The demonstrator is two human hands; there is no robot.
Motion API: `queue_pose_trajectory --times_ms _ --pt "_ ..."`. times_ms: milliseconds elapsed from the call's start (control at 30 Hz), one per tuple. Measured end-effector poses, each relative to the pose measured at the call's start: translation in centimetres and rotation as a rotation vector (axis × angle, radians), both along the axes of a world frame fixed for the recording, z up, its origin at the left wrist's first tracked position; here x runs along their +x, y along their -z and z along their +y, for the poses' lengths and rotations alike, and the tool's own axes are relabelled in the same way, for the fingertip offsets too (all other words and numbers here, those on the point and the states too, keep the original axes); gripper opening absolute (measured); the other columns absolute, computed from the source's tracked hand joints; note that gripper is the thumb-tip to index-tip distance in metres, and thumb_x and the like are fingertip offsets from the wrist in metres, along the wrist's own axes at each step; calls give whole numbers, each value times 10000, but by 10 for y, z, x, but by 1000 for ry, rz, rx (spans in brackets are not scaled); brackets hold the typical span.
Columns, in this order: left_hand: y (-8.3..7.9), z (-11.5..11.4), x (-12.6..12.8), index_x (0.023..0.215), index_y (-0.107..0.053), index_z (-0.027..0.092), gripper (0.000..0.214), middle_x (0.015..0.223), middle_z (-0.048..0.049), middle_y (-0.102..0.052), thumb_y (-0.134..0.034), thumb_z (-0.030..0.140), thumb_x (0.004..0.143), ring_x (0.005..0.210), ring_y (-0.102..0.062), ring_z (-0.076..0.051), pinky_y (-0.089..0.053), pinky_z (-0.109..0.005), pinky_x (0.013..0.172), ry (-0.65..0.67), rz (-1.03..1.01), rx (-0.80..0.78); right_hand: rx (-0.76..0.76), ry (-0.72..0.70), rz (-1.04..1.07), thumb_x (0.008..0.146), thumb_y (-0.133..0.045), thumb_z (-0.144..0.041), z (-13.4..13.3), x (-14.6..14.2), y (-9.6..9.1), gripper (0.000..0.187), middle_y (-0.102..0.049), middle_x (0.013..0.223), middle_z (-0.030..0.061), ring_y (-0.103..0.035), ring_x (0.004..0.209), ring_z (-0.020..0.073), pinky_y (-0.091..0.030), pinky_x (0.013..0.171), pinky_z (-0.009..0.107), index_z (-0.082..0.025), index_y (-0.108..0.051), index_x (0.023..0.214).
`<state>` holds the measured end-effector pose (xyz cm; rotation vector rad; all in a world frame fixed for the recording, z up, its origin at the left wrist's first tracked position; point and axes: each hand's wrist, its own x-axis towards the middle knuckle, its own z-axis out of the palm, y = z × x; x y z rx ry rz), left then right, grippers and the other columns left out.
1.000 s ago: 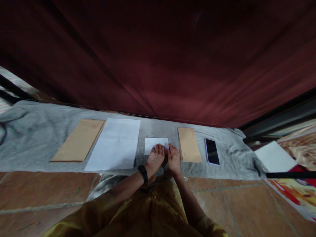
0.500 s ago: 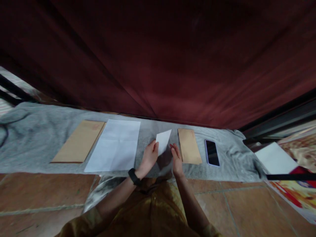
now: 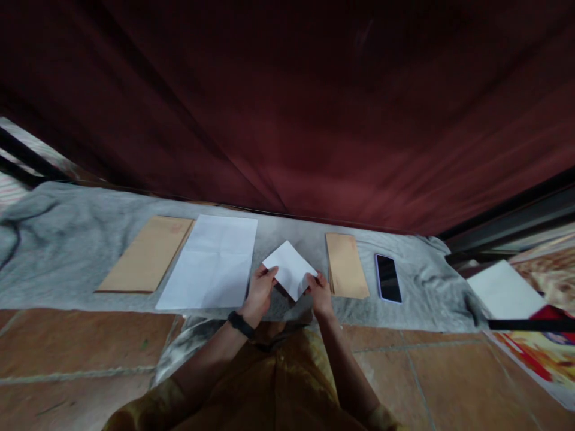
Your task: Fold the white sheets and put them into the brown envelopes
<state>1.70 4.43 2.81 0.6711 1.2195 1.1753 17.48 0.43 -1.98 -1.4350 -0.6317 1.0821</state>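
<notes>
A small folded white paper [image 3: 290, 268] is held between my two hands above the grey cloth [image 3: 287, 230], one corner pointing away from me. My left hand [image 3: 259, 294] grips its left corner, thumb on top and fingers beneath. On the opposite corner my right hand [image 3: 320, 293] pinches it the same way. Left of my hands lie larger white sheets [image 3: 211, 260] with faint crease lines. Just right of my right hand is a stack of small brown envelopes [image 3: 347, 263].
Large brown envelopes [image 3: 146, 254] lie at the left beside the white sheets. A phone [image 3: 388, 278] with a purple edge rests right of the small envelopes. A dark red curtain [image 3: 287, 120] hangs behind the cloth. Further right is another white sheet [image 3: 505, 290] near a dark bar.
My right hand has closed on the paper's right corner, where before it was apart from it. The paper has turned from steeply tilted to flatter, showing more of its face.
</notes>
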Motion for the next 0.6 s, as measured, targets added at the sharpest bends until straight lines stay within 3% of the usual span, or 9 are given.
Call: queue_pose_trajectory --times_ms 100,233,333,467,600 --pt "2 12 -18 970 -700 157 363 789 -27 -720 -695 428 728 683 -659 -161 -505 -263 590 41 207 16 28 -39 -150 747 -677 -541 5 11 0 379 -644 696 -6 -569 614 152 -468 544 254 -186 -637 871" --pt "5 21 -35 774 -701 193 134 639 16 -655 -689 305 701 535 -576 -131 -416 -236 496 172 366 28 59 -50 -356 784 -638 -483 17 23 0 315 -646 721 2 -580 686 166 -496 661 282 -182 -667 872" --pt "7 19 -38 717 -662 206 54 571 43 -598 -623 236 737 433 -519 -113 -386 -238 471 229 474 27 63 -61 -492 851 -553 -469 23 26 -1 355 -666 789 32 -608 728 191 -519 714 322 -164 -676 983" --pt "11 14 -35 732 -609 216 89 532 73 -532 -554 224 801 377 -493 -102 -348 -229 453 248 567 28 86 -35 -731 953 -455 -388 20 21 -6 474 -682 1112 131 -655 999 252 -531 895 408 -146 -556 1348" --pt "15 13 -31 771 -590 218 81 501 81 -509 -536 246 825 357 -497 -111 -335 -230 439 259 596 26 194 -134 -1132 1029 -345 -304 11 0 -14 487 -496 1481 167 -460 1384 263 -425 1113 461 -167 -447 1485"
